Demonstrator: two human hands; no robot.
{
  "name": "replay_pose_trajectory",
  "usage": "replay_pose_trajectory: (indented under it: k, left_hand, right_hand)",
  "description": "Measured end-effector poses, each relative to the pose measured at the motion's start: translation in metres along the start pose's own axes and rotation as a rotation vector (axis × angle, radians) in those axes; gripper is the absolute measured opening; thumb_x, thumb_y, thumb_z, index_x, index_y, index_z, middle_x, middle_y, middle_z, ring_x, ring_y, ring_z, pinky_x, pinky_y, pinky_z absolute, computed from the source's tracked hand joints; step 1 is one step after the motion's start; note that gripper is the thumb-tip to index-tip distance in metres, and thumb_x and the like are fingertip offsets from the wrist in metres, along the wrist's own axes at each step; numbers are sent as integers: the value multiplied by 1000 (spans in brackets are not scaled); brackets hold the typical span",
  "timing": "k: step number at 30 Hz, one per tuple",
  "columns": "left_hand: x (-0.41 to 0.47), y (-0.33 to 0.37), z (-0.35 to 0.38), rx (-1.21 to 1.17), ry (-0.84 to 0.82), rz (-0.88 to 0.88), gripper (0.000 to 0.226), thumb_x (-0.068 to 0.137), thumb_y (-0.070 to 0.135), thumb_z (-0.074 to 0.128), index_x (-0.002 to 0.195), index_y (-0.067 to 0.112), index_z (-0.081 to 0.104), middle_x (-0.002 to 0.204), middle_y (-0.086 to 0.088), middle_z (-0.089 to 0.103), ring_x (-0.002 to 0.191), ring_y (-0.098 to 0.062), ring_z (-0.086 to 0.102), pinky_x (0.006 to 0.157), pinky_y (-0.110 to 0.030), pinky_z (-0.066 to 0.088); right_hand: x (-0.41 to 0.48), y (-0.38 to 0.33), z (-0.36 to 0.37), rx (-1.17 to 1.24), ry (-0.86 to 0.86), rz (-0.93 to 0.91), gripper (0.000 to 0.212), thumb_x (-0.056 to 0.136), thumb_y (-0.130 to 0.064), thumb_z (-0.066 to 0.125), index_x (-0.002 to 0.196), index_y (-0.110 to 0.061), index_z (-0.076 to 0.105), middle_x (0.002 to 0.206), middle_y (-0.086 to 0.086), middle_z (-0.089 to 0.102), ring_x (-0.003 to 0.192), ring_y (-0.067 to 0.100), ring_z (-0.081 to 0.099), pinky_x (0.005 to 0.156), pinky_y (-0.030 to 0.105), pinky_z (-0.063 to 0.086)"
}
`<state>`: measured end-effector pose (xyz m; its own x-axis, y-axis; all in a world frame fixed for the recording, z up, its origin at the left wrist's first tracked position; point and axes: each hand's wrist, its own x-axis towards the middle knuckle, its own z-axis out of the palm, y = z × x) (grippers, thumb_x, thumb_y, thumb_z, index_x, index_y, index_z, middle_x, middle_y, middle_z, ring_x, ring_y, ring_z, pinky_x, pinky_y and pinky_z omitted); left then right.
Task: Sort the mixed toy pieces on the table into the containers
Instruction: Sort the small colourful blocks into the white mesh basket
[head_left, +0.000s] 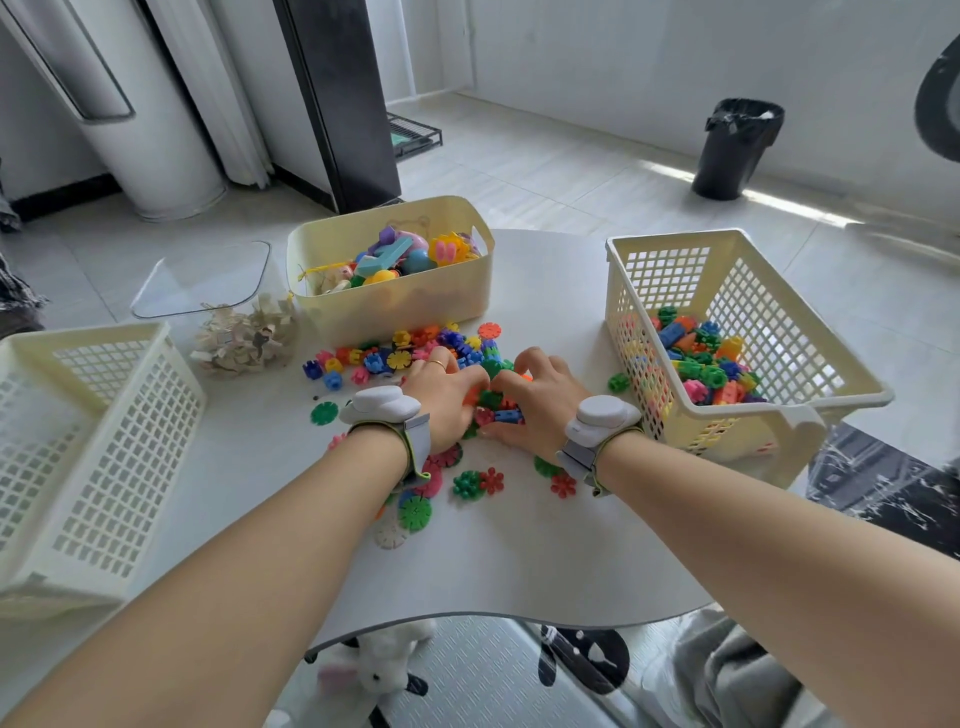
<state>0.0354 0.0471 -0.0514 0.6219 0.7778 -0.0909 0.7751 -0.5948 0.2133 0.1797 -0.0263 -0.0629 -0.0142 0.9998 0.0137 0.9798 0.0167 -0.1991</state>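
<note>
A heap of small coloured toy pieces (400, 353) lies on the white table (519, 561), with flat snowflake discs (414, 512) nearer me. My left hand (447, 397) and my right hand (540, 402) meet over the middle of the heap, fingers curled round a cluster of chunky pieces (493, 408). The lattice basket (810, 364) on the right holds many chunky blocks. A solid cream bin (395, 306) behind the heap holds mixed larger toys. A lattice basket (93, 447) on the left shows no pieces inside.
A clear tub (244, 332) of beige wooden pieces stands at the back left. A green piece (618, 383) lies beside the right basket. A plush rabbit (384, 670) lies on the floor under the table edge. A black bin (737, 148) stands far back.
</note>
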Motion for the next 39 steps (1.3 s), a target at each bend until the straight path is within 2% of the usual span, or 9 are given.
replay_pose_trajectory:
  k: [7,12,16,20,23,30,32,36,39]
  left_hand:
    - [4,0,0,-142,79,-23,37,88,7,49,118,22,62,114,-11,48,106,-31,49,91,-38,44]
    - [0,-5,-7,-165,125,-85,39,88,8,50,125,20,59,127,-12,53,120,-30,47,98,-32,37]
    - [-6,-10,-8,-267,163,-151,38,87,11,53,123,20,61,128,-8,59,117,-27,53,94,-31,43]
    - [-8,-11,-9,-340,152,-186,37,85,13,56,120,22,63,124,-4,63,109,-25,58,90,-29,48]
    - [-8,-14,-11,-427,134,-222,37,83,14,57,118,22,65,119,-4,65,95,-26,66,86,-35,54]
    - [-8,-15,-13,-751,55,-324,39,81,4,61,119,11,62,72,-5,69,68,-25,70,73,-42,59]
    - [-9,-12,-14,-852,46,-335,40,83,-1,60,123,4,58,68,-5,64,62,-20,65,70,-41,60]
    - [-13,-10,-19,-927,31,-350,35,84,-5,59,119,-3,58,64,-5,60,49,-8,61,54,-25,58]
    - [-14,-11,-21,-961,22,-368,31,84,-4,60,115,-8,59,60,-5,61,45,-5,60,58,-28,59]
  right_hand:
    - [6,-2,-7,-33,-41,-13,50,84,-49,57,125,-20,52,125,8,43,104,33,47,76,25,29]
    - [8,-1,-8,10,-28,-11,40,84,-38,59,120,-19,59,126,8,45,105,30,49,75,24,34]
    - [8,-4,-7,33,-9,-14,27,85,-23,57,109,-13,65,124,10,45,99,29,54,71,26,39]
    - [9,-6,-7,87,23,28,24,88,-19,54,107,-14,68,124,8,46,98,28,56,71,25,38]
    - [11,-9,-12,167,82,71,23,87,-16,54,103,-13,70,118,7,53,99,26,56,73,25,40]
    - [12,-12,-18,229,144,154,15,80,-10,56,88,-10,69,87,5,62,77,23,54,62,25,38]
    - [11,-12,-19,257,151,178,17,80,-8,55,89,-9,69,89,8,66,77,22,55,67,28,43]
    - [12,-15,-20,329,169,266,27,87,-7,47,101,-12,69,103,4,68,94,24,61,80,30,48]
    - [15,-19,-18,470,202,417,28,91,-5,46,102,-15,70,110,3,67,98,22,60,84,28,48]
